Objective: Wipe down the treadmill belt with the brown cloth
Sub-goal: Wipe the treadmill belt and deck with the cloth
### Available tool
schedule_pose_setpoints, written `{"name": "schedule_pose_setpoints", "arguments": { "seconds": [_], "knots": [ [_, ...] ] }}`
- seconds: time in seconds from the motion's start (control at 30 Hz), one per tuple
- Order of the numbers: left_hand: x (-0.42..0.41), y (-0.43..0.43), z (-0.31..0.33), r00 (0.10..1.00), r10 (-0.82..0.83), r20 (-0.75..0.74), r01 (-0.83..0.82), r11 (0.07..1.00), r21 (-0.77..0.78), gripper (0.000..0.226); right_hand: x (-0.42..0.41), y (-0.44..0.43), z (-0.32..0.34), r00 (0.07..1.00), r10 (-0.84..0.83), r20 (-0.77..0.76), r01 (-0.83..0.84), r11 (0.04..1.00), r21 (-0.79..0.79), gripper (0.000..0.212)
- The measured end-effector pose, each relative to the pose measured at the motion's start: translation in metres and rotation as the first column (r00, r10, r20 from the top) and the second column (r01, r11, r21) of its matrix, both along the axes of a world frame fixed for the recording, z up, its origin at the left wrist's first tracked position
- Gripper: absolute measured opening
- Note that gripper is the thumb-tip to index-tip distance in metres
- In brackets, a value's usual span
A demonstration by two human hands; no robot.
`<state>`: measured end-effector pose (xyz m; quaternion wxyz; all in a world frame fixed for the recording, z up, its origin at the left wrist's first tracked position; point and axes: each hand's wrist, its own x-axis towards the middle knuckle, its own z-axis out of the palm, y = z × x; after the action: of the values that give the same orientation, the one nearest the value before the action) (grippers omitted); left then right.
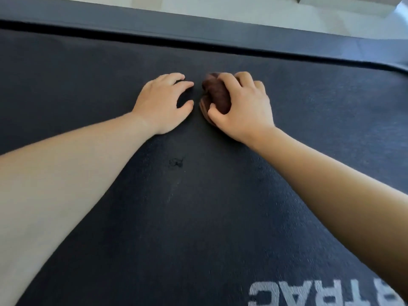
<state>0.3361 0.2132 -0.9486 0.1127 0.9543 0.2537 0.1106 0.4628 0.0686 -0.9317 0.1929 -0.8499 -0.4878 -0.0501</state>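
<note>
right hand [242,107]: fingers curled round the bunched brown cloth [215,96], middle of the frame
left hand [164,102]: fingers loose, resting on the treadmill belt [198,206]

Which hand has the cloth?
The right hand: its fingers curl round the bunched brown cloth. The left hand rests bare on the treadmill belt beside it, holding nothing.

Pale floor [198,12] showing along the top edge, sitting in soft even light; white boxy object [353,5] sitting top right, partly cropped.
</note>
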Motion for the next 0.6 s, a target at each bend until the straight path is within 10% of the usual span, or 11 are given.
{"name": "schedule_pose_setpoints", "arguments": {
  "seconds": [0.6],
  "knots": [
    [-0.240,-0.131,0.010,0.971,-0.122,-0.207,0.105,0.990,-0.091,0.062,-0.181,-0.183,0.007,0.894,0.444,0.055,-0.443,0.896,-0.025,0.054]
  ]
}}
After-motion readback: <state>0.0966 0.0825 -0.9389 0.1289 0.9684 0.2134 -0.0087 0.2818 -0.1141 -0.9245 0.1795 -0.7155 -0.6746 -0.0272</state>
